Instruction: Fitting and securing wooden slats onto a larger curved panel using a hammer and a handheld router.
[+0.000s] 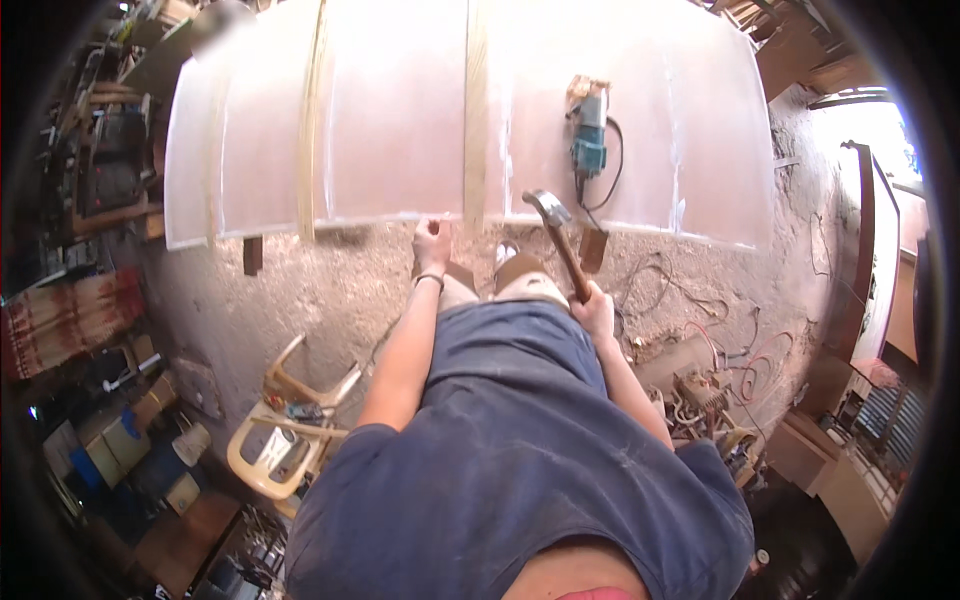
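Observation:
My right hand [594,312] grips the wooden handle of a hammer [548,212], its metal head raised near the front edge of a large pale pinkish board [390,130]. My left hand [431,246] is closed at that same edge, left of centre; whatever its fingers hold is too small to make out. Long wooden strips [474,120] run across the board from back to front. On the board's right half lies a teal power tool [589,140] with a black cord, a light wooden piece at its far end.
A plastic chair [255,455] stands low at the left. A compressor-like machine [700,390] with hoses and cords sits on the rough floor [250,320] at the right. Cluttered shelving and stacked items [110,150] line the left side; a tall dark plank [862,250] leans by the bright opening.

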{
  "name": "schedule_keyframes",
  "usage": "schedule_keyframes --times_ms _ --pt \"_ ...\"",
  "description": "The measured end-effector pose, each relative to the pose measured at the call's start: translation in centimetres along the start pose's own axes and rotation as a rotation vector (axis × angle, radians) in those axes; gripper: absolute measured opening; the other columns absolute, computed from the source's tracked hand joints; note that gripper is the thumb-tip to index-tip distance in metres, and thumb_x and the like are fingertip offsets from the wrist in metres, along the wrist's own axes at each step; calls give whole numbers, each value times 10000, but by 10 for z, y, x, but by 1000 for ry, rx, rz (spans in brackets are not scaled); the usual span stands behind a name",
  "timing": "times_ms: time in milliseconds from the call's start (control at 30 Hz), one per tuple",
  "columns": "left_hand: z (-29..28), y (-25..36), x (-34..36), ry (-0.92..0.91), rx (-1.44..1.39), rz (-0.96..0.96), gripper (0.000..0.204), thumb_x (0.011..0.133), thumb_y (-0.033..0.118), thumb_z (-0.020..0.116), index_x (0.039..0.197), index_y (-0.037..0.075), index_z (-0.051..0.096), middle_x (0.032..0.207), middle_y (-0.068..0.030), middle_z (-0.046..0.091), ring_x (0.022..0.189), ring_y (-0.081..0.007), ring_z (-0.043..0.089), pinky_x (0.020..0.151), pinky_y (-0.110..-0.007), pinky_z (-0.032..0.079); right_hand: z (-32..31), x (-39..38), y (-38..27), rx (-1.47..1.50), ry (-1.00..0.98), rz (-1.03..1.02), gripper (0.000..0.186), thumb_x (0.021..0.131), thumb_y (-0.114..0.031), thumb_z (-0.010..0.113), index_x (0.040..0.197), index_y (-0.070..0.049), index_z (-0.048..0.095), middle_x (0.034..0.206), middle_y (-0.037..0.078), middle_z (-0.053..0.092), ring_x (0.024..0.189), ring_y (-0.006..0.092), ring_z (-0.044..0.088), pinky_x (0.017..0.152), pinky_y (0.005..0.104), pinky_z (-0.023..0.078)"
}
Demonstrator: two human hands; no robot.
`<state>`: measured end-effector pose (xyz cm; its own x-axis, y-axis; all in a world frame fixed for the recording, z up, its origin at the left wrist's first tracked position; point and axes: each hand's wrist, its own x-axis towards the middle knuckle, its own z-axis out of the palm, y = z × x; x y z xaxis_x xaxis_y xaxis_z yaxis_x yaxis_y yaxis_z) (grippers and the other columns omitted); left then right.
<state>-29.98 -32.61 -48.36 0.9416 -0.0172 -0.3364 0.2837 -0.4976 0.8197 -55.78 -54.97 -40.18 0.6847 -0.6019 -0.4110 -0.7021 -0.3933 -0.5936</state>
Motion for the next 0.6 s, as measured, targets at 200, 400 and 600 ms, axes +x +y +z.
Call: schedule_keyframes --times_ms 200,400,600 --pt "22 85 93 -86 81 227 407 793 335 739 1001 -3 646 906 -136 700 855 -258 679 802 -359 542 22 21 -14 42 40 89 267 798 -264 650 839 -5 600 767 263 641 788 444 642 690 516 491" --pt "113 196 247 -307 258 461 768 731 386 773 1343 11 501 1366 -211 520 1326 -336 436 1102 -413 353 25 54 -43 71 49 135 296 808 -282 673 837 3 599 728 247 628 726 434 637 643 481 493" --pt "178 236 393 -44 479 653 869 707 447 764 1418 63 444 1475 -157 441 1442 -315 270 1197 -481 125 24 106 -118 225 11 244 261 804 -240 683 801 2 583 626 187 585 624 293 663 567 389 483"
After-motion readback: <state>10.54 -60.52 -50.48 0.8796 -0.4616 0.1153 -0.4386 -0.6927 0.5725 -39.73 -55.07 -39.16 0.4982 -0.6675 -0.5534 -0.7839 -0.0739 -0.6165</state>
